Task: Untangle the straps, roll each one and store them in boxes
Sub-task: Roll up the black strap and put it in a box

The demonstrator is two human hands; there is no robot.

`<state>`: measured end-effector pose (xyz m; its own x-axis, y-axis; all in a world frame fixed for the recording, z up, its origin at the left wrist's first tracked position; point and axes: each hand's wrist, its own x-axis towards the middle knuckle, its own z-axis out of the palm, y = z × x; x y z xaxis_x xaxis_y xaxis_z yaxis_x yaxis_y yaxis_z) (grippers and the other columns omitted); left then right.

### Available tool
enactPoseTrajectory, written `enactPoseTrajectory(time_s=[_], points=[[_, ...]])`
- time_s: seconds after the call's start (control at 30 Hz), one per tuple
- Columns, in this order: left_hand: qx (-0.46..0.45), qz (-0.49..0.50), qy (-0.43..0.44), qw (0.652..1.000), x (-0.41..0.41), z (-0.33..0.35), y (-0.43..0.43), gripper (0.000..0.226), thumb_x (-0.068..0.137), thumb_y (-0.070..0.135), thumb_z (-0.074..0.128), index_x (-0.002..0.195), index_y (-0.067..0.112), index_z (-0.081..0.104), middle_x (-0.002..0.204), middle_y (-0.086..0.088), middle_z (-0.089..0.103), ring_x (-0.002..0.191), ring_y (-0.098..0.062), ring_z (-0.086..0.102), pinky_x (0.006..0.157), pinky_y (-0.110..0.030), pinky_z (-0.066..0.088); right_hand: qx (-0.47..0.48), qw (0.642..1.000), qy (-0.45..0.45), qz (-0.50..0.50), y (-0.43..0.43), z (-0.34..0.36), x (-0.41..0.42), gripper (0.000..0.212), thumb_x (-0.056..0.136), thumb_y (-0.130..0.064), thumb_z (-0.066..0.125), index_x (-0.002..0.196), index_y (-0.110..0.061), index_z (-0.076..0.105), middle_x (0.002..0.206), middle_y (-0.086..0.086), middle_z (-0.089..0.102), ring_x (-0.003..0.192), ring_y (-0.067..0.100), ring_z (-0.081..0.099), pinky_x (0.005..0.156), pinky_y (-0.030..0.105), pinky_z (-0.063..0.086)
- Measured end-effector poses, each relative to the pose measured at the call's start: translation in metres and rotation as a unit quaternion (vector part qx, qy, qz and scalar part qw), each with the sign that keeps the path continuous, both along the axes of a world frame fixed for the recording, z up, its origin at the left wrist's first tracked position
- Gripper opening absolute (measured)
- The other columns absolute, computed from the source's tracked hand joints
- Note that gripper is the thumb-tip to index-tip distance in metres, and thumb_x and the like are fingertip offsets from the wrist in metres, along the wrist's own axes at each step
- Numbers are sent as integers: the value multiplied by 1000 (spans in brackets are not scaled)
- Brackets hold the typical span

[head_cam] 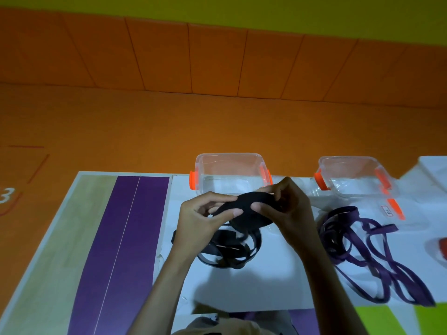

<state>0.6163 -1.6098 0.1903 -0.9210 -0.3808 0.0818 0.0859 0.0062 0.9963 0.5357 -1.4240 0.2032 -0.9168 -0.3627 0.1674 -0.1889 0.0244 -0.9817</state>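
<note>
The black strap (249,209) is pinched by curled fingers of the left hand (203,221) and right hand (285,209), partly rolled, its tail loose on the near table (278,274); the purple strap (362,245) lies unrolled at right; the far boxes (229,157) appear unfilled.

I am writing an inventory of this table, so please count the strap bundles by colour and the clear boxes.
Black strap bundle: 1
Purple strap bundle: 1
Clear boxes: 2
Total: 4
How many single straps each bundle holds cannot be told.
</note>
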Motion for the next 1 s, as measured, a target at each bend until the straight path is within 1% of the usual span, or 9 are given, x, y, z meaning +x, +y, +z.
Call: enactPoseTrajectory(time_s=[0.13, 0.27, 0.33, 0.43, 0.53, 0.67, 0.77, 0.87, 1.0], points=[[-9, -12, 12, 1000, 0, 4, 3, 23, 78, -3, 87, 95, 10, 80, 74, 15, 74, 71, -1, 68, 71, -12, 51, -19, 998, 16, -50, -1, -9, 1, 35, 75, -13, 91, 93, -15, 61, 91, 8, 70, 86, 23, 72, 69, 30, 60], [-26, -12, 13, 999, -2, 3, -1, 20, 78, 0, 88, 89, 14, 80, 79, 13, 77, 80, -7, 73, 75, -15, 53, 13, 1000, 11, 23, 5, -7, -3, 32, 78, -13, 85, 102, -14, 63, 107, 4, 74, 100, 26, 75, 76, 34, 63], [-30, -14, 16, 999, -3, 5, 0, 21, 77, 1, 89, 87, 17, 80, 88, 7, 80, 87, -9, 75, 77, -15, 53, 27, 999, 3, 26, 7, -5, -6, 35, 75, -9, 87, 99, -12, 61, 102, 4, 75, 96, 25, 76, 73, 35, 64], [-30, -49, -1, 998, -3, 5, 2, 26, 80, 3, 88, 99, 19, 82, 91, 9, 79, 89, -9, 75, 81, -16, 54, 26, 998, 34, -35, 9, -6, -5, 33, 75, -1, 88, 96, -12, 65, 92, -1, 73, 87, 19, 75, 72, 28, 61], [-40, -76, -12, 996, -3, 2, 0, 36, 81, 5, 87, 111, 23, 81, 99, 9, 80, 93, -11, 74, 85, -19, 54, 19, 999, 36, -26, 14, -9, -5, 27, 79, -8, 85, 97, -19, 68, 97, -4, 73, 94, 21, 74, 75, 34, 62], [-57, -72, -14, 996, -2, 3, 3, 29, 80, 3, 88, 102, 20, 82, 96, 12, 80, 95, -5, 74, 84, -13, 52, 65, 997, -4, 46, 21, -4, -8, 35, 75, -16, 87, 89, -11, 55, 95, 8, 74, 89, 25, 75, 68, 39, 64], [-55, -77, -10, 996, -2, 4, 4, 27, 81, 2, 86, 103, 17, 81, 98, 9, 80, 99, -9, 75, 86, -15, 53, 69, 997, 24, 15, 19, -1, -5, 36, 75, -10, 88, 82, -10, 52, 87, 8, 73, 80, 22, 75, 63, 33, 62], [-53, -94, -4, 994, -1, 5, 0, 33, 82, 2, 85, 111, 16, 81, 99, 9, 79, 97, -9, 73, 83, -14, 51, 47, 999, 22, 4, 18, -2, -1, 30, 79, -9, 85, 95, -14, 60, 89, 6, 71, 83, 25, 75, 64, 37, 63], [-29, -95, -13, 995, -1, 6, 6, 30, 79, 1, 88, 102, 19, 82, 94, 4, 80, 92, -13, 75, 81, -17, 54, 79, 995, 21, 57, 24, -1, -1, 29, 81, -14, 86, 100, -19, 64, 94, 1, 70, 87, 21, 74, 64, 30, 60]])
